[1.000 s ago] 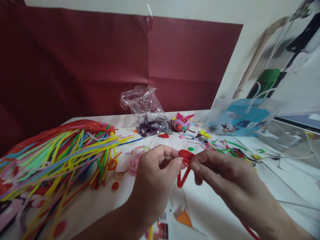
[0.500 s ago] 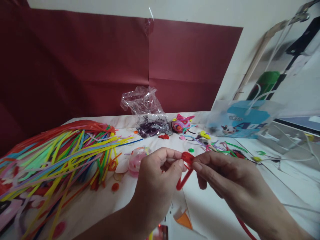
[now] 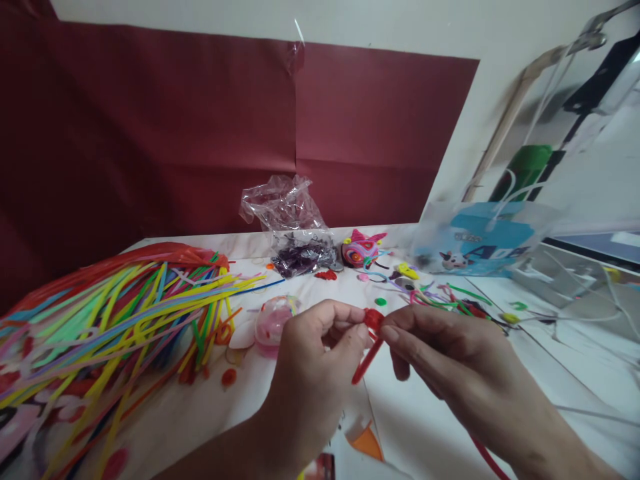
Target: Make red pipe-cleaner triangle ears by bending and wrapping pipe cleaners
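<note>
At the frame's lower centre, the left hand point(image 3: 320, 363) and right hand point(image 3: 445, 353) pinch a red fuzzy stem point(image 3: 368, 361) between thumbs and forefingers, its top bunched into a small coil point(image 3: 373, 319). If either pinch slackened, the coil might spring open. Compared with 1 second ago, the hanging part shows 1 slanting strand, not a V. Just beyond, the green disc point(image 3: 381, 301) lies unmoved.

Your white table point(image 3: 405, 420) held colored stems point(image 3: 125, 320) near the surface's left edge, a clear bag point(image 3: 295, 227) and pink figure point(image 3: 361, 251) by its far edge.
</note>
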Motion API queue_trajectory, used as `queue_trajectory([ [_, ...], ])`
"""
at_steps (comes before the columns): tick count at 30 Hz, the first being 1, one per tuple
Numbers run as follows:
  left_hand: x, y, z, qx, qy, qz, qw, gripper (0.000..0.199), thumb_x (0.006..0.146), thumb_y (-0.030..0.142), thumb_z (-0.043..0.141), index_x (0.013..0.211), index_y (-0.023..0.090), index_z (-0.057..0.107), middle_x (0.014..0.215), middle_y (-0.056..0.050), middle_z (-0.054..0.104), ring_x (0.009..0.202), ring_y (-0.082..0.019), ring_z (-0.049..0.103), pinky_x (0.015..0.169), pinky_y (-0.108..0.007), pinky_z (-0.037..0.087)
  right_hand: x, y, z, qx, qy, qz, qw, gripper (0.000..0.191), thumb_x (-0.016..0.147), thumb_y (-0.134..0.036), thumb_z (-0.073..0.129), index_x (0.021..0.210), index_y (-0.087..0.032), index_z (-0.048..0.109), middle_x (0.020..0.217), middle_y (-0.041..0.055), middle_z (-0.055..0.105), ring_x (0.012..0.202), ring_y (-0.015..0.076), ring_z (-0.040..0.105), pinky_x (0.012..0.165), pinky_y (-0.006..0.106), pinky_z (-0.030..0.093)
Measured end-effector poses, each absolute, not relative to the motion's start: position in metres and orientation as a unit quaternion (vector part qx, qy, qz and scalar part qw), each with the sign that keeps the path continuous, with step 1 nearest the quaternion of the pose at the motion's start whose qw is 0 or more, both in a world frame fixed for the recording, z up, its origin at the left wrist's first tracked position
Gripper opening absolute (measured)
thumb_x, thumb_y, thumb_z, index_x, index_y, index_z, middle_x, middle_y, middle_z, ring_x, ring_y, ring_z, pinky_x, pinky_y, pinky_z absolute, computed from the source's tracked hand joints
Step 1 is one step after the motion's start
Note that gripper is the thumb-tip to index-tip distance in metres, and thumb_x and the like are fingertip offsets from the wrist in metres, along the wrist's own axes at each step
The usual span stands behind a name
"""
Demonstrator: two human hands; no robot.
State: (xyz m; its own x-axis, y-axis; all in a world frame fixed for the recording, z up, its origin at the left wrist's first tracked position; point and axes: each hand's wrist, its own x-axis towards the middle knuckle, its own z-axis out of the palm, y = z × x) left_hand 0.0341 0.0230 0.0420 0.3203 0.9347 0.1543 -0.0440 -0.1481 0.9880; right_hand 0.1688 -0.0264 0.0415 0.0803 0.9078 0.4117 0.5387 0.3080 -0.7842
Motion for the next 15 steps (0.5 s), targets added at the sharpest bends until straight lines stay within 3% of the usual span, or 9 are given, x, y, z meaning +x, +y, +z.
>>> queue_trajectory([
  [7, 0.0339, 0.0233, 0.0418, 0.598, 0.358, 0.464, 0.547, 0.007, 0.068, 0.014, 0.06, 0.069, 0.018, 0.066, 0.06, 0.001, 0.067, 0.056, -0.011, 0.059, 0.052, -0.018, 0.046, 0.1679, -0.0265, 0.04, -0.567, -0.638, 0.188, 0.486, 0.03, 0.084, -0.034, 0.052, 0.06, -0.018, 0.058, 0.049, -0.0007, 0.055, 0.044, 0.011, 0.047, 0.04, 0.02, 0.035],
  [15, 0.0329, 0.0224, 0.0431, 0.596, 0.353, 0.448, 0.565, 0.008, 0.071, 0.016, 0.057, 0.072, 0.016, 0.065, 0.061, 0.0, 0.067, 0.058, -0.011, 0.06, 0.053, -0.019, 0.046, 0.1675, -0.0263, 0.0419, -0.561, -0.64, 0.19, 0.489, 0.03, 0.085, -0.033, 0.052, 0.06, -0.018, 0.058, 0.046, -0.0033, 0.05, 0.037, 0.0074, 0.036, 0.032, 0.019, 0.024],
])
